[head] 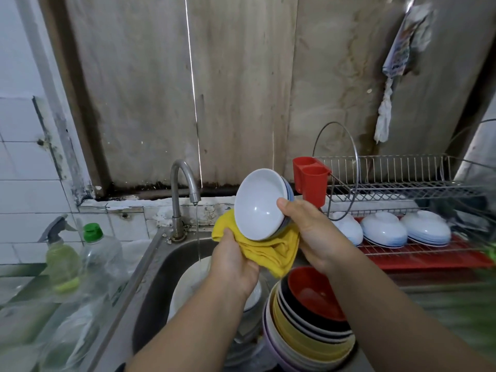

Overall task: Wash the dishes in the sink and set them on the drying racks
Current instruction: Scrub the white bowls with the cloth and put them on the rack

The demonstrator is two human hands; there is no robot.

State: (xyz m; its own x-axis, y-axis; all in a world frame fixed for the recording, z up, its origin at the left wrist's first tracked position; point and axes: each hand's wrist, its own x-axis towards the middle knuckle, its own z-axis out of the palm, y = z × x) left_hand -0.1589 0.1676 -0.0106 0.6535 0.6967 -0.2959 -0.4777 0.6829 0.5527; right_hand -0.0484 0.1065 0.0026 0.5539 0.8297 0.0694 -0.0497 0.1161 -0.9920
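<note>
My right hand grips a white bowl by its rim, tilted so its inside faces me, above the steel sink. A second bowl with a blue edge seems nested behind it. My left hand holds a yellow cloth pressed under the bowl. Water runs in a thin stream from the faucet into the sink, where white plates lie. A stack of coloured bowls, the top one red inside, stands at the sink's right. The wire drying rack holds upturned white bowls on its lower tier.
A red cutlery holder hangs on the rack's left end, with a glass lid leaning beside it. A spray bottle and a green-capped bottle stand left of the sink. Rags hang on the wall at upper right.
</note>
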